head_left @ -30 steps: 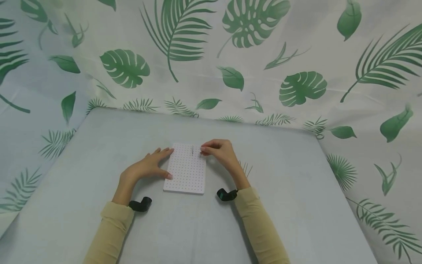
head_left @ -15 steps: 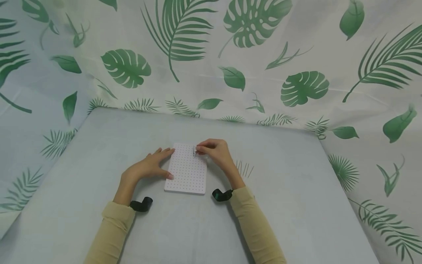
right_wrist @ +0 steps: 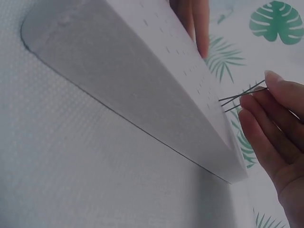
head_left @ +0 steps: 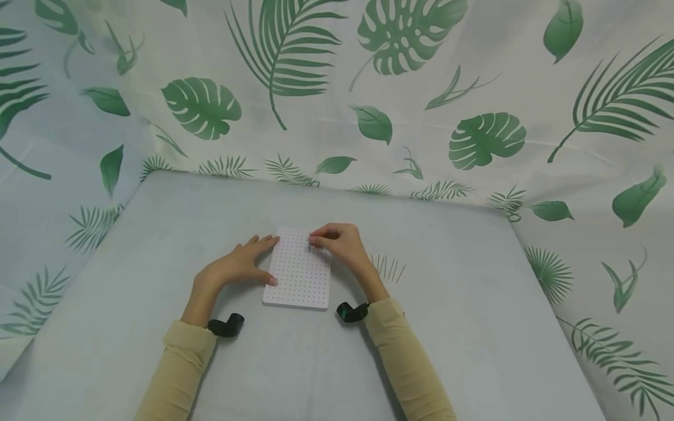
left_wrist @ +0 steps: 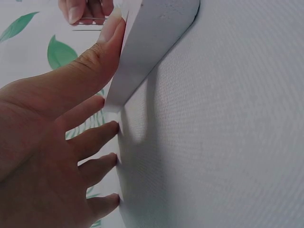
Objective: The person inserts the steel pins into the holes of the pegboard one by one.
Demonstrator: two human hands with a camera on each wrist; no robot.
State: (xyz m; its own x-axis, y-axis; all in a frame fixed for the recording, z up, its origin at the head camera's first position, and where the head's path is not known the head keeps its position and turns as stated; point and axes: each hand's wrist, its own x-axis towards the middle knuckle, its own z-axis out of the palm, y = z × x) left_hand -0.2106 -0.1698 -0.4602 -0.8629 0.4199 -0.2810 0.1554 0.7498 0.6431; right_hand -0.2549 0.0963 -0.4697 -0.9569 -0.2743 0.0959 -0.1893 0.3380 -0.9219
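Observation:
A white board (head_left: 297,275) with a grid of small holes lies flat on the table. My left hand (head_left: 234,264) rests at its left edge, fingers spread and fairly straight, with the thumb tip against the near part of that edge. Over the upper right part of the board, my right hand (head_left: 339,241) pinches a thin dark needle (right_wrist: 240,96) between thumb and fingertips. In the right wrist view several such needles rise from the holes, crossing right at the fingertips. Partly, the right fingers hide them.
Several loose needles (head_left: 391,269) lie in a row on the white-covered table (head_left: 447,327), right of the board and beside the right wrist. A leaf-patterned cloth (head_left: 316,140) hangs behind the table and along its sides. Each wrist wears a small black camera (head_left: 227,326).
My right hand has moved left with its needle, from the board's right edge to the needles standing there. More of the loose needles show beside the wrist. The left hand stays in place.

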